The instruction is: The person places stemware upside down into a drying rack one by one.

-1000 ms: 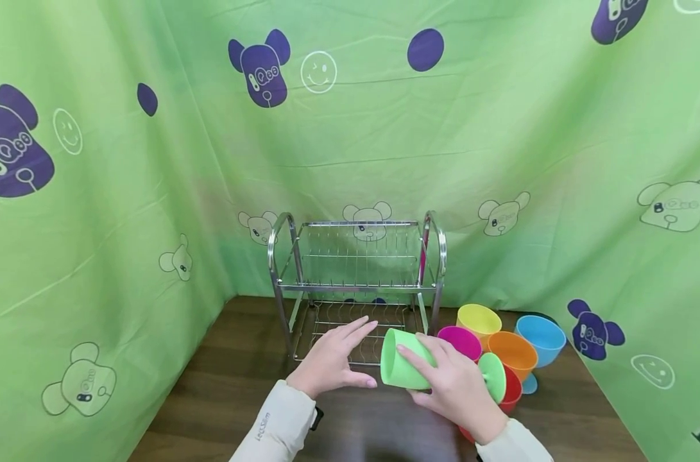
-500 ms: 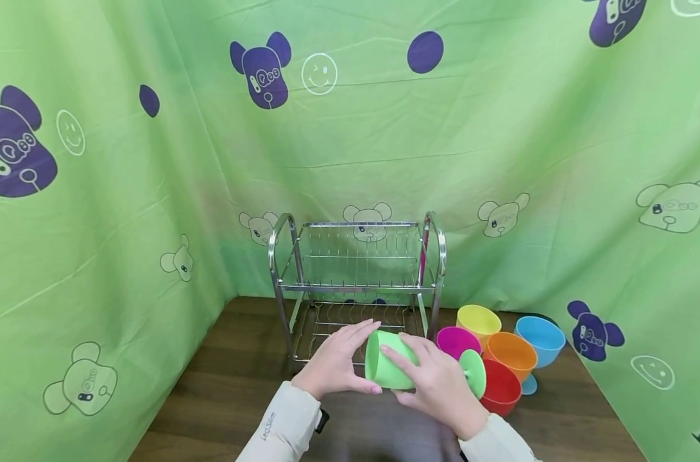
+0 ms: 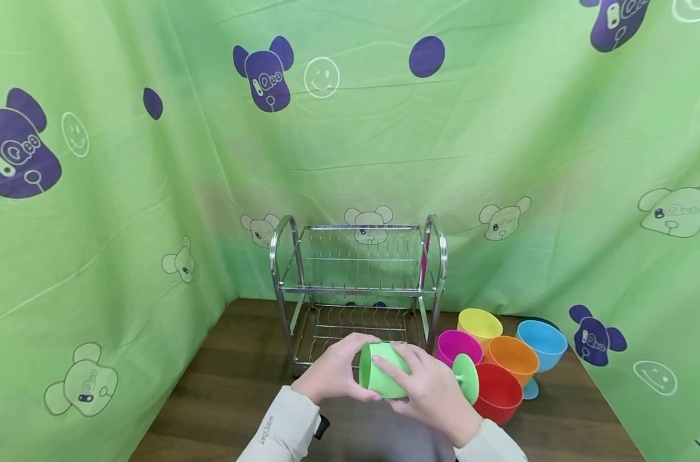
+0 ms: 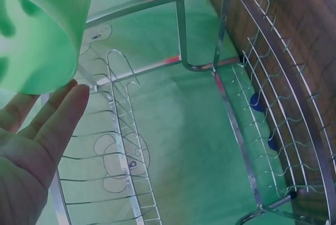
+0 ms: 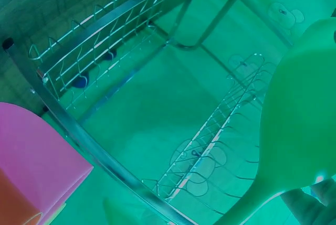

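Observation:
A light green plastic goblet [image 3: 378, 382] lies sideways in the air between my hands, its mouth toward the left and its round foot toward the right. My right hand [image 3: 433, 394] grips the bowl from the foot side. At the mouth end, my left hand [image 3: 333, 372] holds the rim, fingers above and thumb below. In the left wrist view, the left fingertips [image 4: 76, 91] meet the rim of the goblet [image 4: 79, 10]. The right wrist view shows the goblet's bowl and stem [image 5: 299, 109] close up, with most of the right hand out of frame.
Behind the hands stands a two-tier metal dish rack [image 3: 358, 292]. On the wooden table [image 3: 211, 385] to the right, several goblets cluster: yellow [image 3: 479, 324], magenta [image 3: 459, 346], orange [image 3: 511, 359], blue [image 3: 541, 346] and red [image 3: 498, 394]. Green printed cloth [image 3: 373, 160] encloses the table.
My right hand has brought the green goblet leftward, away from the red goblet. My left hand, earlier apart from it, now holds the rim.

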A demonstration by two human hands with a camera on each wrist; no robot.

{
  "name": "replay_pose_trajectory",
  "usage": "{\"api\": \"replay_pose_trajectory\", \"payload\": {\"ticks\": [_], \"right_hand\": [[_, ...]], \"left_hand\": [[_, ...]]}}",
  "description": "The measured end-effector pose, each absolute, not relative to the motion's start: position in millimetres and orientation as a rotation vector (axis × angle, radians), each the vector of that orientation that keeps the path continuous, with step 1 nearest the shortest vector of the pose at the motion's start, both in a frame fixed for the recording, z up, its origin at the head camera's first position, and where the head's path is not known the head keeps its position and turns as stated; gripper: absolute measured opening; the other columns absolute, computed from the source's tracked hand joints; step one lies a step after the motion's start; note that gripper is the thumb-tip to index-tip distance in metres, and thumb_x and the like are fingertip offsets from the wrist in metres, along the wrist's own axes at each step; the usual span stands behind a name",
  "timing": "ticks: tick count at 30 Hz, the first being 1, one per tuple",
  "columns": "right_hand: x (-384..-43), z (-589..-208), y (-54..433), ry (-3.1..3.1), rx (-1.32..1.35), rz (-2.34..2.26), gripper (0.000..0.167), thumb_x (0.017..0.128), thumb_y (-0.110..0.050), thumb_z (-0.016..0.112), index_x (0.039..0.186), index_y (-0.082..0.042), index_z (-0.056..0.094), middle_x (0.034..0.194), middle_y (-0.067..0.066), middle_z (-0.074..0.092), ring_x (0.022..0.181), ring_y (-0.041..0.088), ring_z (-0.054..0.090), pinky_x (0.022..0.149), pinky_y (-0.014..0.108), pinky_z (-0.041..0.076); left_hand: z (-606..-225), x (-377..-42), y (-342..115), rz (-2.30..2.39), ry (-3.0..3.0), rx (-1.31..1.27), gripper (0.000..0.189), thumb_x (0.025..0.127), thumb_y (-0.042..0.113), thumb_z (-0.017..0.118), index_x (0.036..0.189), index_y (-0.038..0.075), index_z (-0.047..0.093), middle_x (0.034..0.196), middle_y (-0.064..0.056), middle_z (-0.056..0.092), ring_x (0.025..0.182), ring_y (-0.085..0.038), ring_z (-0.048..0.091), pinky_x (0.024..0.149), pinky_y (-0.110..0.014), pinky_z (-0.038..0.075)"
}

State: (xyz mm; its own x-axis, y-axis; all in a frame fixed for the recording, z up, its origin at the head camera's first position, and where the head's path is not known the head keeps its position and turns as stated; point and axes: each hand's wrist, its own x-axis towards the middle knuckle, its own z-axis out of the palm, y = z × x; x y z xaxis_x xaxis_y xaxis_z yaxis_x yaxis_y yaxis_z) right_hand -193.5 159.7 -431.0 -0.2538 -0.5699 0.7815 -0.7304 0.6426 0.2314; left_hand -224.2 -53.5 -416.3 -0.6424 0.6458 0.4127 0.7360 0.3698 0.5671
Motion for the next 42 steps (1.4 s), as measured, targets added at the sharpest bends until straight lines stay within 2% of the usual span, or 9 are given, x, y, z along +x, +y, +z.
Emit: {"api": "replay_pose_trajectory", "payload": {"ticks": [4,6,9,12,20,24,29,33,42], "right_hand": [[-192.9,-430.7,160.8,-1.948,1.029,0.22,0.074,0.051,-0.027,0.086,0.121,-0.017,0.065,0.112,0.016,0.062,0.093,0.03,0.063,0.063,0.04,0.057],[-192.6,-430.7,161.8,-1.951,1.025,0.241,0.064,0.061,-0.031,0.082,0.12,-0.016,0.065,0.112,0.016,0.061,0.094,0.03,0.062,0.064,0.04,0.057],[-191.2,-430.0,162.9,-1.941,1.008,0.3,0.044,0.083,-0.039,0.066,0.118,-0.013,0.066,0.11,0.015,0.061,0.093,0.029,0.062,0.064,0.04,0.057],[-188.9,-428.8,162.7,-1.906,0.968,0.375,0.047,0.094,-0.046,0.048,0.114,-0.009,0.067,0.107,0.015,0.062,0.09,0.028,0.063,0.063,0.039,0.056],[-183.7,-432.4,162.2,-1.872,0.783,0.539,0.059,0.096,-0.051,0.046,0.114,0.001,0.064,0.107,0.014,0.063,0.089,0.028,0.062,0.064,0.039,0.055],[-178.1,-435.0,161.2,-1.916,0.656,0.698,0.062,0.093,-0.051,0.052,0.119,0.005,0.06,0.105,0.014,0.064,0.089,0.027,0.063,0.071,0.027,0.054],[-164.4,-436.1,156.1,-2.045,0.421,1.146,0.068,0.079,-0.013,0.077,0.134,0.008,0.043,0.109,0.015,0.06,0.09,0.011,0.059,0.077,0.011,0.046],[-159.6,-434.6,149.0,-2.04,0.291,1.415,0.079,0.076,0.005,0.071,0.142,0.009,0.028,0.111,0.017,0.056,0.092,-0.003,0.052,0.076,0.012,0.046],[-161.0,-437.1,137.5,-1.969,0.153,1.817,0.09,0.086,0.003,0.062,0.15,0.003,-0.001,0.126,0.025,0.045,0.099,-0.006,0.049,0.082,0.011,0.043]], "left_hand": [[-419.2,-224.0,-53.1,-1.205,-2.458,-1.253,0.076,0.06,0.019,0.089,0.126,0.007,0.054,0.12,-0.004,0.057,0.107,-0.012,0.054,0.091,-0.026,0.047],[-420.6,-223.8,-53.3,-1.258,-2.435,-1.236,0.075,0.06,0.016,0.089,0.126,0.006,0.054,0.12,-0.005,0.057,0.106,-0.013,0.055,0.089,-0.025,0.049],[-422.8,-223.4,-54.2,-1.334,-2.398,-1.198,0.076,0.059,0.012,0.088,0.125,0.002,0.053,0.118,-0.009,0.056,0.104,-0.017,0.056,0.084,-0.023,0.051],[-427.2,-224.6,-56.2,-1.361,-2.347,-1.165,0.077,0.058,0.01,0.088,0.125,0.0,0.053,0.118,-0.012,0.056,0.103,-0.021,0.057,0.082,-0.023,0.052],[-435.3,-223.0,-59.7,-1.445,-2.277,-0.999,0.08,0.055,0.006,0.089,0.125,0.001,0.052,0.12,-0.012,0.055,0.101,-0.026,0.058,0.077,-0.027,0.054],[-437.1,-220.3,-60.3,-1.449,-2.247,-0.919,0.08,0.053,0.007,0.089,0.125,0.002,0.052,0.118,-0.012,0.056,0.099,-0.025,0.057,0.075,-0.029,0.055],[-439.8,-216.9,-59.2,-1.441,-2.212,-0.869,0.081,0.052,0.01,0.089,0.125,0.002,0.053,0.12,-0.013,0.057,0.105,-0.025,0.055,0.08,-0.032,0.054],[-441.2,-215.9,-58.0,-1.438,-2.185,-0.846,0.082,0.052,0.012,0.089,0.125,0.002,0.053,0.12,-0.013,0.057,0.108,-0.025,0.054,0.083,-0.035,0.053],[-447.9,-214.8,-47.6,-1.423,-2.123,-0.833,0.084,0.052,0.015,0.089,0.127,0.003,0.052,0.12,-0.013,0.058,0.108,-0.021,0.053,0.09,-0.04,0.048]]}}
